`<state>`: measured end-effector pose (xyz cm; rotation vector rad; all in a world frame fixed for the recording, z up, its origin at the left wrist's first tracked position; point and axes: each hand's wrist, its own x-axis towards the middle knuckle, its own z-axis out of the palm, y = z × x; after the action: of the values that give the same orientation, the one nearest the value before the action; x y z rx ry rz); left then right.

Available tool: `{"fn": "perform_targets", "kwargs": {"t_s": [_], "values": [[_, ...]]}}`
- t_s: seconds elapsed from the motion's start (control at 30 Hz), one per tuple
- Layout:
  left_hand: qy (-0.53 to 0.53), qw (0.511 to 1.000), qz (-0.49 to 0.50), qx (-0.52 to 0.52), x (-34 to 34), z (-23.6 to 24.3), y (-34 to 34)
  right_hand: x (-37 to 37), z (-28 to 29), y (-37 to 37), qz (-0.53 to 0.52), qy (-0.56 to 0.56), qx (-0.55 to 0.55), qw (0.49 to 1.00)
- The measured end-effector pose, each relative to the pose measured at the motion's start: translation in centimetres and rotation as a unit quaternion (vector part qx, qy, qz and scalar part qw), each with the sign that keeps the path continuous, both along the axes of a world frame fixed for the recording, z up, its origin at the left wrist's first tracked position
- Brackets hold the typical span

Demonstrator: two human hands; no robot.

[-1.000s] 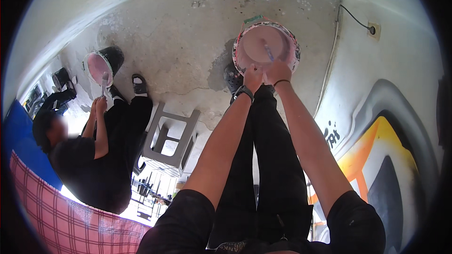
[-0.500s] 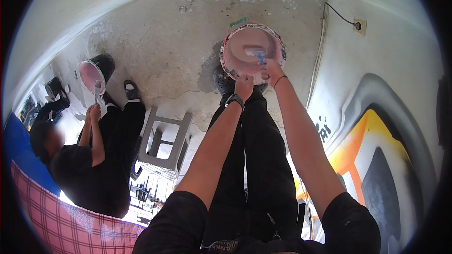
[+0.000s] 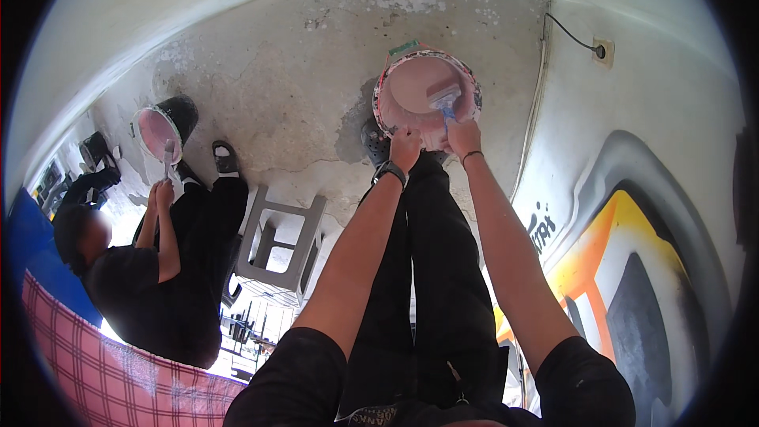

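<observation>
A bucket (image 3: pixel 384 107) with a paint-spattered rim and pale pink liquid inside tilts toward me near my feet. My left hand (image 3: pixel 406 149) is closed on its near rim. In my right hand (image 3: pixel 464 139) is a wide paintbrush (image 3: pixel 445 98) with a blue handle, fingers wrapped round it. The brush head is inside the bucket, over the right side of the pink liquid, its bristles coated pink. I cannot tell whether the bristles touch the liquid.
On the left a seated person (image 3: pixel 150 292) in black holds another brush (image 3: pixel 168 150) at a second pink-stained bucket (image 3: pixel 158 131). A grey plastic stool (image 3: pixel 273 273) lies between us. A painted wall (image 3: pixel 601 269) with a plugged-in cable (image 3: pixel 571 33) rises on the right.
My right hand has drawn back toward me and slightly right, bringing the brush with it; more of its head shows now. My left hand keeps its place at the rim.
</observation>
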<state>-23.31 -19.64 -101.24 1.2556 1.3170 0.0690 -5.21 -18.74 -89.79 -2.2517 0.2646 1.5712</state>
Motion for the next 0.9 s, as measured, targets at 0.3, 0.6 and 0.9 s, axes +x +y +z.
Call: {"fn": "perform_targets", "kwargs": {"t_s": [0.3, 0.6, 0.9], "values": [[-0.035, 0.992, 0.085, -0.083, 1.3, 1.3, 0.0, -2.2, -0.2, -0.3, 0.422, -0.298, 0.08, 0.852], [-0.029, 0.887, 0.23, -0.399, 6.5, 7.4, 3.2, -1.7, -0.7, -1.5, 0.314, -0.265, 0.079, 0.908], [-0.089, 0.841, 0.236, -0.478, 7.0, 7.8, 2.7, -1.6, -0.7, -2.0, -0.154, -0.008, 0.063, 0.986]]}}
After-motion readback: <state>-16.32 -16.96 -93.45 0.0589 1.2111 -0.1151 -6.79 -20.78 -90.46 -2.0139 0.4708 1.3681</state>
